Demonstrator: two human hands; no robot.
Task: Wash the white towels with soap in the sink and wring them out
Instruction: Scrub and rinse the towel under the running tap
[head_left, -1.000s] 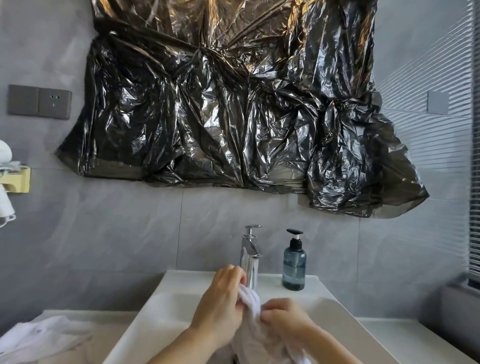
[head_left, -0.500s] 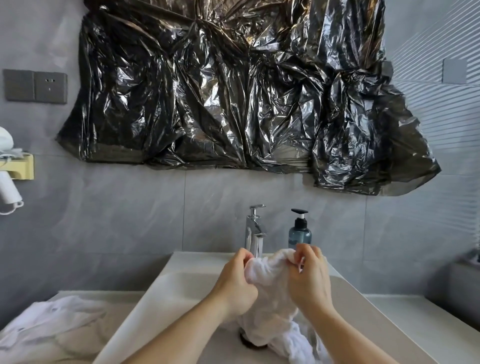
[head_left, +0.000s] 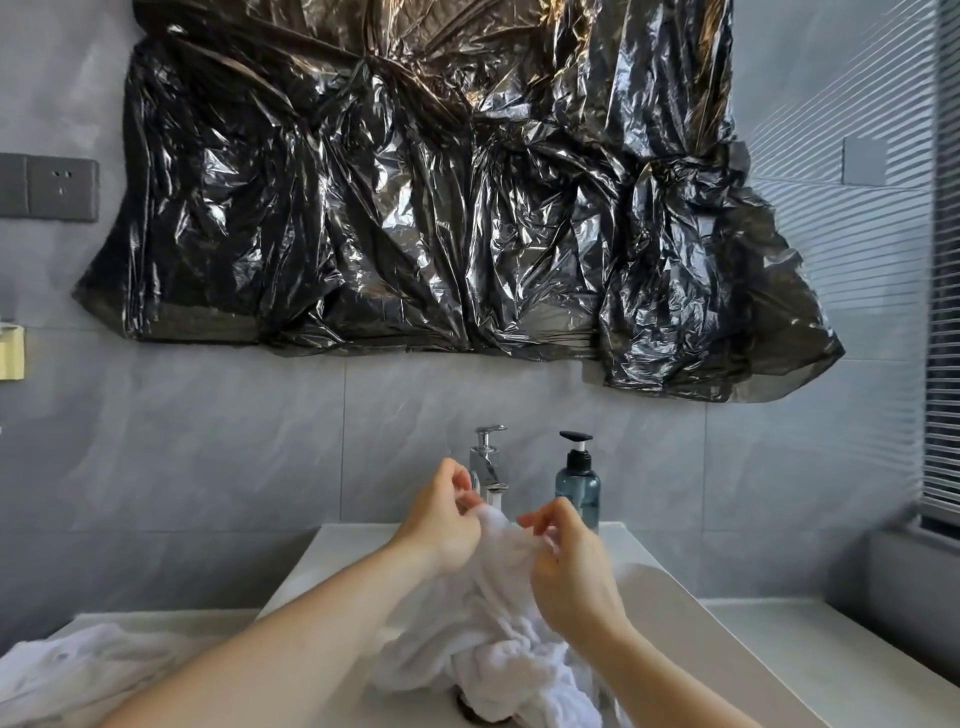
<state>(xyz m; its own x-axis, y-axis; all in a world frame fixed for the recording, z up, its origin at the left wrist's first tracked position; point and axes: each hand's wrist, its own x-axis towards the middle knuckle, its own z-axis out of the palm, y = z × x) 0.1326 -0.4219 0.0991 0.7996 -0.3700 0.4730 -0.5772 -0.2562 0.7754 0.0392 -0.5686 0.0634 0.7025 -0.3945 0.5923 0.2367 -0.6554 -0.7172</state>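
We are holding a white towel (head_left: 498, 613) up over the sink (head_left: 691, 613), its lower folds bunching in the basin near the drain (head_left: 475, 709). Our left hand (head_left: 441, 525) is pinching the towel's top edge with curled fingers; our right hand (head_left: 569, 566), at 3 o'clock from it, is gripping the same bunched cloth. At 12 o'clock from our hands, the faucet (head_left: 487, 462) is standing beside a blue soap bottle (head_left: 577, 480) holding some liquid. A second towel (head_left: 78, 670) is lying on the desk (head_left: 810, 654) at 9 o'clock from the sink.
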